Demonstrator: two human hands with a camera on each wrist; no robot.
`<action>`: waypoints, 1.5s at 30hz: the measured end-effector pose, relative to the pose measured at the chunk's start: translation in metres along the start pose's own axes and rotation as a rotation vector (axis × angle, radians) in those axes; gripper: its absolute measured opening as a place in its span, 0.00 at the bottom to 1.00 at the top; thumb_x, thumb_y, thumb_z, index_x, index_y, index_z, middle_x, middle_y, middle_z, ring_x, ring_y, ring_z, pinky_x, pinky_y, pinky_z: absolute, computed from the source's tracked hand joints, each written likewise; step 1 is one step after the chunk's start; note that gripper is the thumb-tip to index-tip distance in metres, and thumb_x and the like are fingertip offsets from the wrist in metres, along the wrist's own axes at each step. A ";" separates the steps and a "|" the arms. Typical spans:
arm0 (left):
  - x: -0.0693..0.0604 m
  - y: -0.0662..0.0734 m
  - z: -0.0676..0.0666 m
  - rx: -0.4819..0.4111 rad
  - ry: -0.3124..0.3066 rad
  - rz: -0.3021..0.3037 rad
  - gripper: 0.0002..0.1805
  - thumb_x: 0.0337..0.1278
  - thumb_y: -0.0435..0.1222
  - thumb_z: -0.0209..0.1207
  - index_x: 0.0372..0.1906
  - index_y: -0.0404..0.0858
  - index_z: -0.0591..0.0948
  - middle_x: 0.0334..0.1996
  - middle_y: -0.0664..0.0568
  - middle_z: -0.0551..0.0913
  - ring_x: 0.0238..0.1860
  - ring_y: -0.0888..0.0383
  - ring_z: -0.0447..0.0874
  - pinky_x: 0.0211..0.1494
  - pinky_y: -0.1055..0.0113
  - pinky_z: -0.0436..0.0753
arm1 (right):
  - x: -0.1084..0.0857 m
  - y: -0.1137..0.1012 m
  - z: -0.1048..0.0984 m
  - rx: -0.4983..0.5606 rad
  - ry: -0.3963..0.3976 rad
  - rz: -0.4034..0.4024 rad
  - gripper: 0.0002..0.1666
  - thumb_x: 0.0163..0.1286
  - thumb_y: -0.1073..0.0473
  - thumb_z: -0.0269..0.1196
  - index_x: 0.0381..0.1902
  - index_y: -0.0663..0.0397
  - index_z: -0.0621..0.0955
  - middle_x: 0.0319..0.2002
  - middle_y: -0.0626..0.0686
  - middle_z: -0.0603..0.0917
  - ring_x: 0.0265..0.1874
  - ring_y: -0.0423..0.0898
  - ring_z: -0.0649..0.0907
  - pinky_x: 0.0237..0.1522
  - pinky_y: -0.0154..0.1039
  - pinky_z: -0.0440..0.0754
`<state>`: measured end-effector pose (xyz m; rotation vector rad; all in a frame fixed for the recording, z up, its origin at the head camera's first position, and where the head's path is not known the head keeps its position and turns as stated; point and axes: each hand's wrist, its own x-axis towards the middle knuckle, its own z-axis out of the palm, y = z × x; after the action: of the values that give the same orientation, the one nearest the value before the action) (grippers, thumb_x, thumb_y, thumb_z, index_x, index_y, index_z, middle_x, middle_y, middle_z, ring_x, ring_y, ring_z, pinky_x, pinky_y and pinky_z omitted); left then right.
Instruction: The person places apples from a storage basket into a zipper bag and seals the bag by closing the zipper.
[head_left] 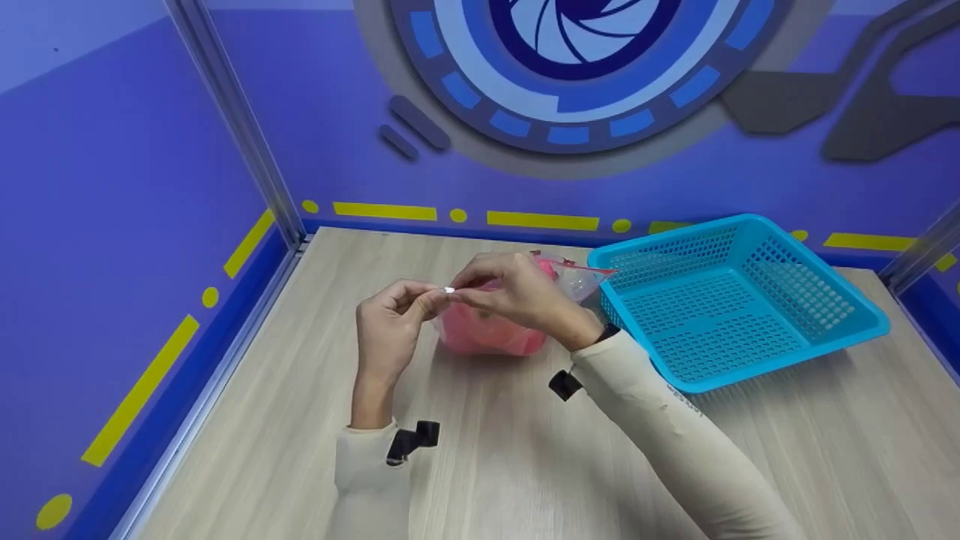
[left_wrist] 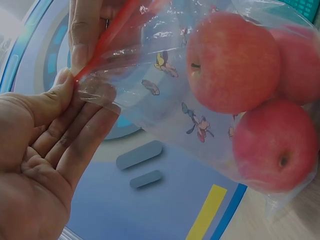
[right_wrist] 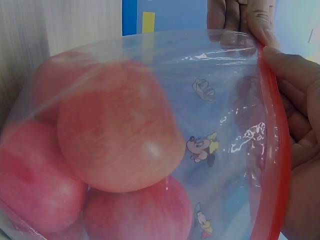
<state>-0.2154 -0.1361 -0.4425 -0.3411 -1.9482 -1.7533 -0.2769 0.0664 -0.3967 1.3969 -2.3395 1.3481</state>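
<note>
A clear zip bag (left_wrist: 155,120) with a red zip strip (right_wrist: 274,130) and small cartoon prints holds several red apples (left_wrist: 235,65). In the head view the bag stands on the table behind both hands, its lower part showing pink. My left hand (head_left: 386,330) pinches one end of the zip strip between thumb and fingers. Right beside it, the thumb and fingers of my right hand (head_left: 514,289) pinch the same corner, fingertips nearly touching the left ones. From the right wrist view, the strip looks pressed together near the pinched corner; whether it is sealed further along I cannot tell.
A turquoise mesh basket (head_left: 750,375) stands on the table to the right of the bag, close to the bag's far corner. Blue printed panels (head_left: 315,105) rise behind and on the left of the wooden table (head_left: 495,450).
</note>
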 end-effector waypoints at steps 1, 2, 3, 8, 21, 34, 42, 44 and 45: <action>0.000 0.000 0.001 0.001 0.001 0.004 0.04 0.65 0.29 0.70 0.38 0.29 0.89 0.33 0.48 0.92 0.36 0.52 0.93 0.43 0.60 0.90 | 0.000 0.001 0.000 0.001 0.001 0.001 0.07 0.72 0.62 0.73 0.45 0.60 0.91 0.40 0.51 0.91 0.32 0.42 0.88 0.43 0.44 0.90; 0.000 0.000 0.001 0.002 0.001 0.008 0.04 0.65 0.29 0.70 0.38 0.29 0.89 0.33 0.48 0.92 0.36 0.52 0.93 0.43 0.60 0.90 | -0.001 0.001 -0.001 0.000 0.002 0.002 0.07 0.72 0.62 0.73 0.45 0.59 0.91 0.40 0.51 0.91 0.34 0.43 0.88 0.44 0.43 0.89; 0.001 0.000 0.002 0.005 0.002 0.011 0.04 0.65 0.29 0.70 0.38 0.29 0.89 0.33 0.49 0.92 0.36 0.52 0.93 0.43 0.60 0.90 | -0.001 0.001 -0.001 0.000 0.002 0.001 0.07 0.72 0.62 0.73 0.44 0.59 0.91 0.40 0.51 0.91 0.35 0.43 0.88 0.46 0.43 0.89; 0.000 -0.001 0.003 0.032 0.006 0.029 0.03 0.64 0.29 0.71 0.37 0.31 0.89 0.33 0.51 0.92 0.36 0.54 0.93 0.42 0.62 0.90 | -0.003 0.003 -0.003 -0.018 -0.002 0.007 0.07 0.72 0.61 0.74 0.43 0.59 0.91 0.40 0.50 0.91 0.39 0.44 0.88 0.49 0.40 0.87; -0.002 -0.002 0.000 0.091 0.055 0.043 0.05 0.65 0.31 0.72 0.38 0.31 0.89 0.32 0.50 0.92 0.34 0.54 0.91 0.42 0.66 0.89 | -0.015 0.009 -0.014 -0.043 -0.006 0.093 0.07 0.70 0.61 0.75 0.45 0.56 0.92 0.41 0.48 0.91 0.40 0.44 0.88 0.49 0.47 0.89; 0.000 -0.004 -0.006 0.131 0.091 0.094 0.04 0.63 0.31 0.72 0.37 0.32 0.89 0.32 0.51 0.91 0.35 0.55 0.92 0.41 0.68 0.88 | -0.027 0.015 -0.030 -0.074 -0.015 0.158 0.07 0.71 0.61 0.74 0.45 0.56 0.91 0.46 0.50 0.91 0.42 0.46 0.89 0.49 0.44 0.89; 0.000 -0.005 -0.008 0.116 0.079 0.082 0.04 0.65 0.30 0.72 0.37 0.32 0.89 0.32 0.51 0.92 0.35 0.54 0.91 0.41 0.69 0.87 | -0.035 0.020 -0.039 -0.119 0.004 0.172 0.08 0.70 0.64 0.74 0.46 0.57 0.91 0.44 0.51 0.91 0.42 0.48 0.89 0.49 0.47 0.89; 0.001 -0.003 -0.010 0.108 0.055 0.068 0.04 0.64 0.31 0.72 0.38 0.33 0.90 0.33 0.51 0.92 0.35 0.54 0.91 0.42 0.68 0.87 | -0.037 0.021 -0.039 -0.131 0.010 0.176 0.07 0.70 0.64 0.74 0.45 0.56 0.92 0.43 0.50 0.90 0.42 0.47 0.89 0.49 0.46 0.89; 0.000 -0.002 -0.011 0.098 0.038 0.058 0.04 0.64 0.32 0.72 0.38 0.33 0.90 0.33 0.51 0.92 0.36 0.54 0.91 0.42 0.68 0.87 | -0.037 0.021 -0.040 -0.134 0.010 0.176 0.07 0.70 0.64 0.74 0.44 0.56 0.92 0.42 0.50 0.90 0.41 0.47 0.88 0.49 0.46 0.89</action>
<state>-0.2147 -0.1477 -0.4436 -0.3236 -1.9696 -1.6100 -0.2845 0.1238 -0.4043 1.1688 -2.5444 1.2074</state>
